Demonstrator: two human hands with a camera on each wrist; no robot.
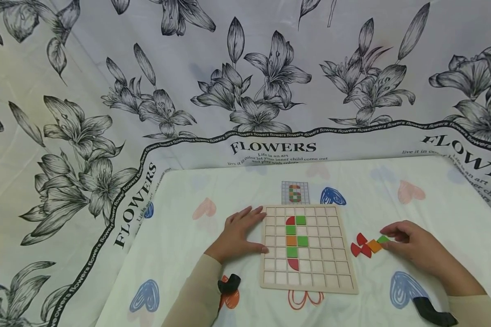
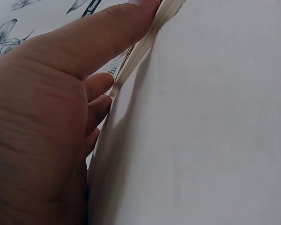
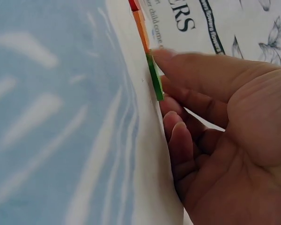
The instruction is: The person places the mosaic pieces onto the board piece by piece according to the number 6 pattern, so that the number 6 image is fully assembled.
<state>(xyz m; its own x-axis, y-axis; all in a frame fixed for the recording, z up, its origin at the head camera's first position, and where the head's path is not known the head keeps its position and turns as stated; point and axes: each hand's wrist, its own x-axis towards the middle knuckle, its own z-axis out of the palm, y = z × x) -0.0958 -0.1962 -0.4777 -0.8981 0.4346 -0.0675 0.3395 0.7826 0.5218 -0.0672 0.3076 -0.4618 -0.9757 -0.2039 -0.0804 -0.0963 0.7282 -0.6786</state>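
Note:
A wooden grid board [image 1: 323,263] lies flat, with green squares, an orange square [image 1: 291,241] and two red quarter-round tiles [image 1: 293,265] set in its cells. My left hand [image 1: 239,234] rests at the board's left edge, thumb and fingers spread and touching the rim; the left wrist view shows the thumb against the wooden edge [image 2: 139,56]. To the right of the board, my right hand [image 1: 413,247] pinches a green square tile [image 1: 382,239] between thumb and fingers. That green tile [image 3: 154,77] stays low by the cloth, close to an orange tile [image 1: 374,246].
Three loose red quarter-round tiles [image 1: 355,249] lie between the board and the right hand. Behind the board is a small pattern card [image 1: 295,193] showing a coloured figure on a grid. A heart-print cloth [image 1: 180,254] covers the table; a flower-print curtain [image 1: 167,91] hangs behind.

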